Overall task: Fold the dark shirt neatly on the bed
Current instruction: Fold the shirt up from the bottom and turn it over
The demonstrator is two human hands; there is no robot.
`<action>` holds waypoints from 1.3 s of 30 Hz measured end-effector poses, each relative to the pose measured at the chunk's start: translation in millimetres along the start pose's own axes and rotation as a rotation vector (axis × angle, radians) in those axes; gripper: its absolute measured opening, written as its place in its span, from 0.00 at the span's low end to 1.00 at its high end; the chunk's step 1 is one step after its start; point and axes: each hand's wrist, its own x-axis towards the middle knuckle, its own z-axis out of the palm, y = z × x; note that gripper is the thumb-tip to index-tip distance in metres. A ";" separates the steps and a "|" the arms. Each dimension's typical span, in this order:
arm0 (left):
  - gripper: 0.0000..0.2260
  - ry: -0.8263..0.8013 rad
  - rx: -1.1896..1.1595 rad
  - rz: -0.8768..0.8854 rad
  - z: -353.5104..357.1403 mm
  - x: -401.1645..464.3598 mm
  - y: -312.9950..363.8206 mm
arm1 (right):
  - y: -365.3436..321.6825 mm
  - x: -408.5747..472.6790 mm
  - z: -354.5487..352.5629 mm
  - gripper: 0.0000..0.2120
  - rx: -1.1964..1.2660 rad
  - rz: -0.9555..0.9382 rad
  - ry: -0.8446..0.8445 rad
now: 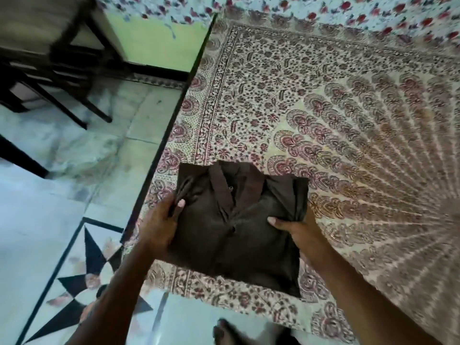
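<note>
While both hands work, I count one dark shirt (239, 235) at the near corner of the bed (348, 120). My left hand (159, 225) and right hand (296, 227) each pinch a side edge, thumbs on top, other fingers hidden beneath. It's brown, folded square, collar and button placket up. One blurred chair (49, 58) stands cut off.

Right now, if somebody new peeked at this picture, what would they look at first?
Probably the dark shirt, folded into a neat square near the corner of the bed, collar facing up. The left hand and right hand grip its two sides. Next, the patterned bedspread, its print fanning out on the right, and the black star on the floor at lower left.
</note>
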 end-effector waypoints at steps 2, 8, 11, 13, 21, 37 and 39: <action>0.21 0.004 0.082 0.018 -12.3 16.2 -4.0 | 18.0 15.1 20.4 0.22 0.040 0.101 0.001; 0.26 -0.068 0.092 -0.150 -24.9 41.2 -44.7 | 43.7 43.2 59.4 0.14 -0.007 0.194 0.050; 0.41 -0.220 0.073 -0.244 -32.4 37.6 -80.6 | 52.1 38.9 62.1 0.12 -0.069 0.242 0.137; 0.46 -0.344 0.148 -0.255 -39.5 27.7 -92.5 | 54.7 26.4 60.6 0.17 -0.123 0.268 0.151; 0.33 -0.235 0.308 -0.177 -42.6 5.0 -102.1 | 75.0 -29.5 52.3 0.46 -0.538 0.438 -0.002; 0.25 0.020 0.145 0.088 -13.0 64.3 -56.1 | 51.0 14.1 95.7 0.34 -0.713 -0.064 0.544; 0.22 -0.027 0.203 0.103 -12.3 85.9 -49.5 | 43.0 40.7 99.5 0.32 -0.718 0.001 0.527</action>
